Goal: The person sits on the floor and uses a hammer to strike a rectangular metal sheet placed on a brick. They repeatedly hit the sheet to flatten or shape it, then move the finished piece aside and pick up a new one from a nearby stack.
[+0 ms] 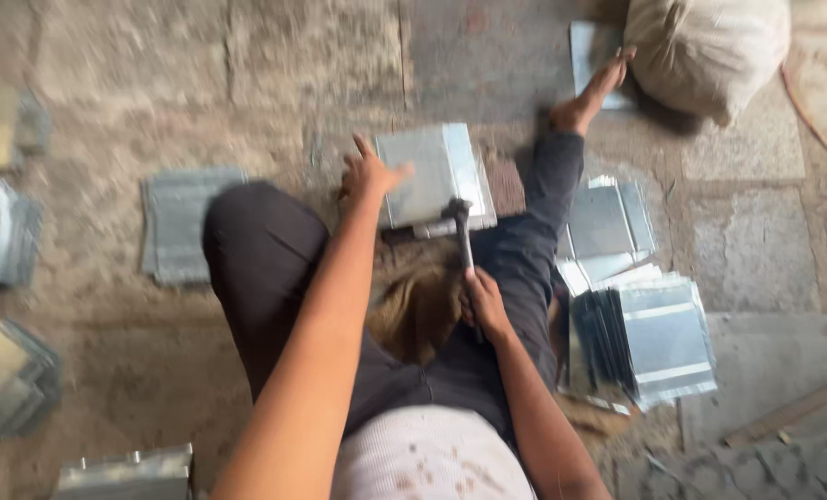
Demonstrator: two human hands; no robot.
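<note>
The person sat on a rough stone floor [488, 56] with legs in dark trousers spread to either side. The left hand [369, 176] rested on the left edge of a folded, silvery sheet-metal piece [432, 174], fingers spread and pressing it down rather than closed around it. That piece lay in the middle of the scene, just beyond the knees, on top of a dark block that showed only at its edges. The right hand [484, 306] was clamped around the handle of a dark-headed hammer [461, 227], whose head touched the near edge of the sheet-metal piece.

To the right, close beside the right leg, stood a thick stack of similar grey metal sheets [659, 343], with a few looser sheets [603, 222] lying farther off behind it. The bare right foot [594, 93] stretched toward the far right, near a bulging pale cloth sack [710, 46]. On the left, a flat grey pile of sheets [187, 222] lay just beside the left knee. More metal pieces, blurred, sat at the far left edge, and a folded metal part [131, 470] lay at the near left. A brownish cloth [418, 310] lay between the legs.
</note>
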